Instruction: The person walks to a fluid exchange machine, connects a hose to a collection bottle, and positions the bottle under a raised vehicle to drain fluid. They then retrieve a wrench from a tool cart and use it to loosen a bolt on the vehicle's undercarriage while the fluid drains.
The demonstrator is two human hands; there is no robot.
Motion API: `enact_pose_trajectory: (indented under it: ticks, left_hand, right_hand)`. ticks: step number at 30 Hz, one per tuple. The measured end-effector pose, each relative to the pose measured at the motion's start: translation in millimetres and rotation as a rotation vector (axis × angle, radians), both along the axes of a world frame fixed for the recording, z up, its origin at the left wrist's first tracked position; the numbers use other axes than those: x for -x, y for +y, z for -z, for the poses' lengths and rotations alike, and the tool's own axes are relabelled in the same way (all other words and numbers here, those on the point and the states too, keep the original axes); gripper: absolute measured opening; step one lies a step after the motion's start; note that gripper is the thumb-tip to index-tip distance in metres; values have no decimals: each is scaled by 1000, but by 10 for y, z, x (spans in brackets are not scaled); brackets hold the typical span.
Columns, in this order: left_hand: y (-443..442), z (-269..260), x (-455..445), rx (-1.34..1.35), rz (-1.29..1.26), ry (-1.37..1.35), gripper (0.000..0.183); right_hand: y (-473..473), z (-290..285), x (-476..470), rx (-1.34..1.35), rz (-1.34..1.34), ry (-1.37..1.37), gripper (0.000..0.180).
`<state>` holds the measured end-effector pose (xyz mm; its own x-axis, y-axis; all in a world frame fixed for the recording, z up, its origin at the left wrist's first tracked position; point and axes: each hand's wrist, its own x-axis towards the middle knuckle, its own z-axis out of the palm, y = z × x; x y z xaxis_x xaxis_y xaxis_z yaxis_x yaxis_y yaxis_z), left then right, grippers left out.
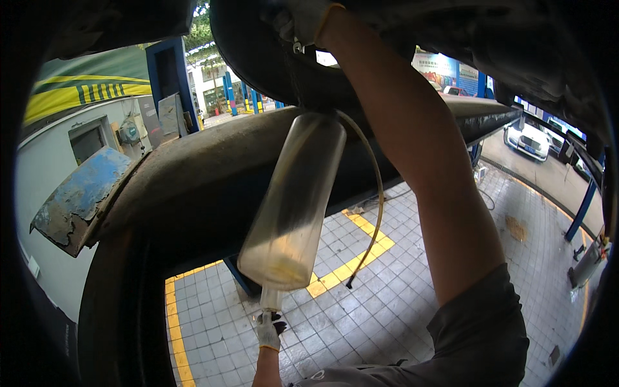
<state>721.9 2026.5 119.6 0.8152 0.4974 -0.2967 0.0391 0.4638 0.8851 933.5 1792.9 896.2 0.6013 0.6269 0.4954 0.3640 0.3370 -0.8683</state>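
Observation:
My left hand (pixel 269 333), in a pale work glove with dark fingertips, grips the narrow lower end of a clear plastic cylinder (pixel 295 203). The cylinder stands tilted, with a little yellowish fluid at its wide bottom. A thin translucent hose (pixel 379 188) leaves its top and hangs down on the right, ending in a dark tip. Overhead, my right hand (pixel 307 22) wears the same kind of glove and reaches up beside a dark tyre (pixel 256 63). The ring end of a wrench (pixel 297 47) sticks out below that hand. Shadow hides its fingers.
A thick lift arm (pixel 208 145) crosses behind the cylinder, with a rusted blue plate (pixel 87 188) at its left end. The vehicle's dark underside (pixel 522 48) hangs overhead. Grey floor tiles (pixel 338 329) carry yellow lines. A white car (pixel 529 140) stands at the right.

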Motion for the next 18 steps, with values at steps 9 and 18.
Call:
enact_pose_trajectory:
  ticks: [9, 18]
  left_hand:
    - [-526, 144, 55, 6, 229, 74, 36]
    - [-1040, -395, 352, -70, 381, 293, 38]
  right_hand:
    - [-1279, 1645, 1383, 422, 889, -766, 48]
    - [-2564, 4504, 2149, 404, 864, -859, 30]
